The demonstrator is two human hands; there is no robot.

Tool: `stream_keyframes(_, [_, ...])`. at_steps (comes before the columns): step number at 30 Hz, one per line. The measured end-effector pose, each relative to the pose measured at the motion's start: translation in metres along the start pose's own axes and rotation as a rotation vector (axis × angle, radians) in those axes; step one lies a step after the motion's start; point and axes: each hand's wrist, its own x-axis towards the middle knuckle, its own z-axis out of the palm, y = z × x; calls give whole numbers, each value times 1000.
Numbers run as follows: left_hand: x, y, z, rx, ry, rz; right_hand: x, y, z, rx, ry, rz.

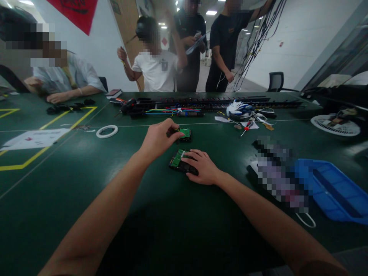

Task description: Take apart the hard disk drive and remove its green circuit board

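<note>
Two hard drives lie on the dark green table with their green circuit boards facing up. The far hard drive is at the fingertips of my left hand; thumb and curled fingers close on its left edge, hiding part of it. On the near hard drive rests my right hand. Its fingers stretch across the top, and its thumb lies along the near side, so the drive's right part is covered. The two drives sit a short way apart, one behind the other.
A white ring and printed paper lie left. Dark strips with coloured wires run across the back, near white-blue gloves and a red screwdriver. A blue tray stands right. Several people are across the table.
</note>
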Motion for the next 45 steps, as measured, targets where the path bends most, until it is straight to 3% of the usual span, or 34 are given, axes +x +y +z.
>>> stream_keyframes(7, [5,-8,6,-95,31,56,2,4,3,29,32,7])
stream_keyframes(14, [4,-7,-5,-59,-5,119,2,2,6,38,38,25])
stream_keyframes(24, [3,-1,-6,-55,-9,101,3,-8,2,12,19,78])
stream_keyframes(33, [3,-7,-3,-92,-3,89,6,-20,5,-7,39,155])
stream_keyframes(45, [6,-17,-7,-67,19,136,6,-19,5,-40,38,135])
